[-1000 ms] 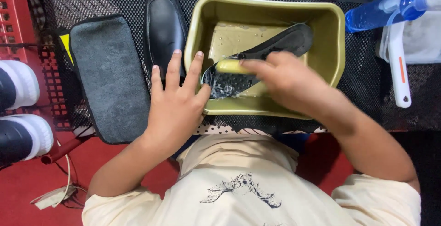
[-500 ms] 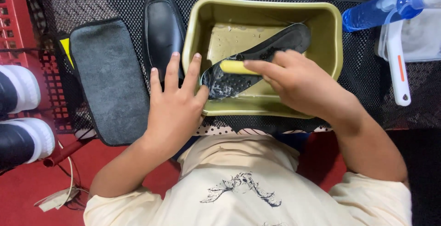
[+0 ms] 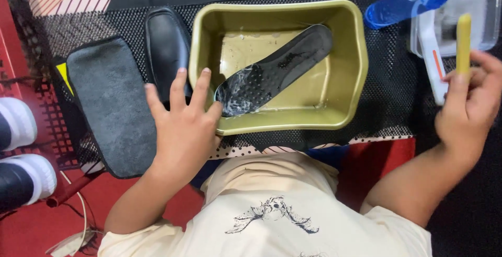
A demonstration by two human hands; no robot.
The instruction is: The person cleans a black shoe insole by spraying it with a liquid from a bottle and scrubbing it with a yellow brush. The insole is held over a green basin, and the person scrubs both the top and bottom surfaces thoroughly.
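Scrubbing insole (image 3: 277, 69) in basin (image 3: 355, 74) paused | left hand (image 3: 183, 126) spread flat, pinning insole's heel | right hand (image 3: 470, 105) gripped yellow brush (image 3: 463, 42) by tray | next likely needs brush back on insole

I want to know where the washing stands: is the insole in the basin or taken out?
In. The black insole lies slanted inside the olive basin, wet and sudsy at the end by the left hand.

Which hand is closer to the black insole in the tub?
The left hand is closer; its fingers touch the insole's wet near end at the tub rim. The right hand is far off to the side, holding a yellow stick.
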